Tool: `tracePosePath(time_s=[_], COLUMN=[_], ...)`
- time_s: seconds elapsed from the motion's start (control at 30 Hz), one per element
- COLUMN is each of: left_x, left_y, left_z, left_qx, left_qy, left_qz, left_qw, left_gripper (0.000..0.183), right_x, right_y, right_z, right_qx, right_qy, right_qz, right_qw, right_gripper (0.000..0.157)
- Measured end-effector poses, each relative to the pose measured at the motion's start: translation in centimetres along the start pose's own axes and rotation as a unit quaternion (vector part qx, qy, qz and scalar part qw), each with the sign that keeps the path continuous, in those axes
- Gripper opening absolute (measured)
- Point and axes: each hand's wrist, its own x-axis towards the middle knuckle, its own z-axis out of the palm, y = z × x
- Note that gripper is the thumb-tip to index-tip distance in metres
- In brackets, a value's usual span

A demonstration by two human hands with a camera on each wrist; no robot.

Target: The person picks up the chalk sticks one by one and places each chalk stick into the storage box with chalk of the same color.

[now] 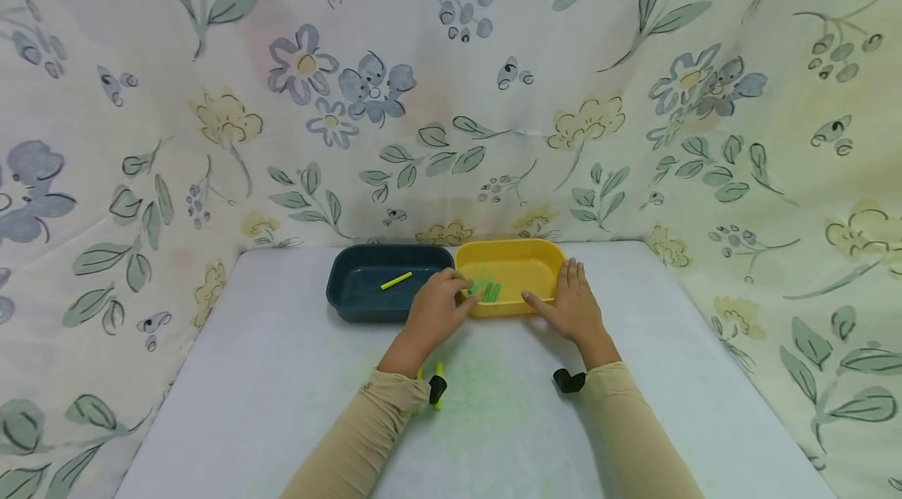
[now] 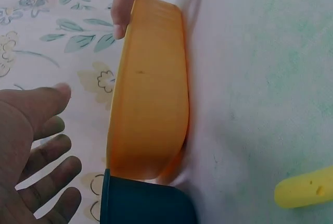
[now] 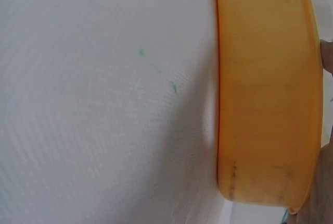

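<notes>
My left hand [image 1: 438, 301] hovers over the left front corner of the yellow tray [image 1: 517, 309]. In the left wrist view its fingers [image 2: 49, 156] are spread, with nothing between them. Several green chalk sticks [image 1: 492, 292] lie inside that tray near these fingertips. At the tray's right front corner rests my right hand [image 1: 576, 311], thumb over the front rim and straight fingers along the right side. The right wrist view shows mostly the tray's outer wall [image 3: 268, 94], with only parts of the fingers at the rim.
A dark teal tray [image 1: 366, 314] stands against the yellow one on the left, holding one yellow chalk stick [image 1: 396, 280]. More yellow chalk [image 1: 439, 368] lies on the white table [image 1: 493, 444], partly hidden by my left wrist. Behind the trays hangs a floral cloth [image 1: 451, 92].
</notes>
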Motion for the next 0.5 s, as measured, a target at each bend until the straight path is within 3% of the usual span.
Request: tracePosePath(time_s=[0.17, 0.5], left_x=[-0.4, -1.3], left_y=[-0.1, -1.0], left_z=[-0.2, -0.7], left_qx=[-0.007, -0.026], left_qy=[0.002, -0.005], left_qz=[0.009, 0.006], left_qw=[0.9999, 0.9996], left_gripper=[0.028, 0.029], right_x=[0.1, 0.1], right_y=[-0.2, -0.2], right_z=[0.1, 0.0], right_qx=[-0.002, -0.005], right_qy=[0.0, -0.001], right_qz=[-0.002, 0.0], right_qw=[1.0, 1.0], right_gripper=[0.127, 0.126])
